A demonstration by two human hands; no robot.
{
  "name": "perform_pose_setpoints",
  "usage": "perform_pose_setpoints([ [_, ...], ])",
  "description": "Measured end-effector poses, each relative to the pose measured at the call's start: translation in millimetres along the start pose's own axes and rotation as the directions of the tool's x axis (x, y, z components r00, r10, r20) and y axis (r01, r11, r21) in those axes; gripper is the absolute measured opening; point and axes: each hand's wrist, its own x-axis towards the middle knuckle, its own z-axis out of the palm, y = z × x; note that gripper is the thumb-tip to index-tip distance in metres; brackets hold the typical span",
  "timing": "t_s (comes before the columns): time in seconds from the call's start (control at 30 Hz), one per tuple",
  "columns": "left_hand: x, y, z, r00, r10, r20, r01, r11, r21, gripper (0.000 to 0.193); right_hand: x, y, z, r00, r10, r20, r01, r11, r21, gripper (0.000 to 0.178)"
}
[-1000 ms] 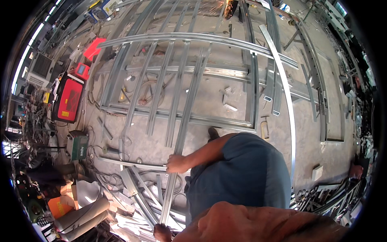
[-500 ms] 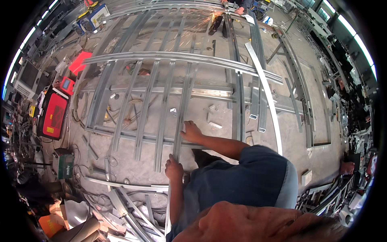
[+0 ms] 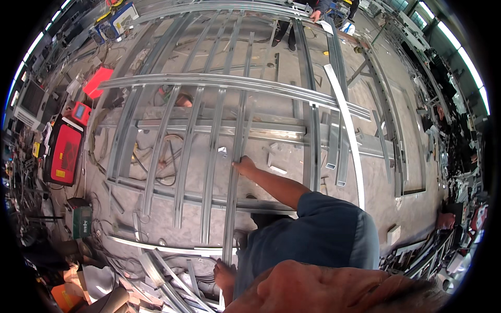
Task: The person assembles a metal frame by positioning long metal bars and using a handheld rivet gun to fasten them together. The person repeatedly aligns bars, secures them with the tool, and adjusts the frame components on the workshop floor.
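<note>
A long grey metal channel (image 3: 233,201) runs away from me, in line with several similar channels on its left. My right hand (image 3: 244,166) is closed around its edge about midway along, the arm reaching in from the right. Close to my body, my left hand (image 3: 224,274) is closed on the near end of the same channel; part of the fingers is hidden behind it. Farther off, the channel meets a bundle of long crosswise profiles (image 3: 224,81). Below the channels lies a crosswise rail (image 3: 261,205) of the frame.
A white strip (image 3: 347,130) leans across the right side. Rectangular tubes (image 3: 332,141) lie beside it. Red-and-black equipment (image 3: 65,154) and a green box (image 3: 79,220) stand left. Metal offcuts and cables lie at the near left. Another person's hand (image 3: 316,15) is at the far edge.
My left hand has moved back toward my body along the channel. My right hand stays mid-channel, its fingers now wrapped closer. The sparks near the other person have stopped.
</note>
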Motion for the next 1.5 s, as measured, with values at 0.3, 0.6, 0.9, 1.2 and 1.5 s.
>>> perform_pose_setpoints([
  [0.3,-24,14,-24,0.957,-0.289,0.025,0.280,0.942,0.185,0.028,27,10,9,0.956,0.221,0.190,-0.280,0.514,0.811,0.030],
  [0.6,4,37,-8,0.969,-0.237,0.074,0.230,0.969,0.091,0.025,58,9,-10,0.981,0.189,0.052,-0.149,0.541,0.828,0.012],
  [0.9,76,72,-1,0.970,-0.207,0.125,0.200,0.977,0.068,0.023,120,-29,-45,0.987,0.159,0.040,-0.126,0.583,0.803,0.009],
  [1.2,126,83,26,0.993,-0.093,-0.076,0.098,0.993,0.062,0.016,162,-29,-66,0.992,0.129,-0.011,-0.062,0.546,0.835,0.020],
  [1.5,152,64,56,0.999,-0.016,-0.047,0.016,1.000,0.001,0.026,166,-56,-75,0.990,0.139,-0.008,-0.074,0.574,0.816,0.016],
])
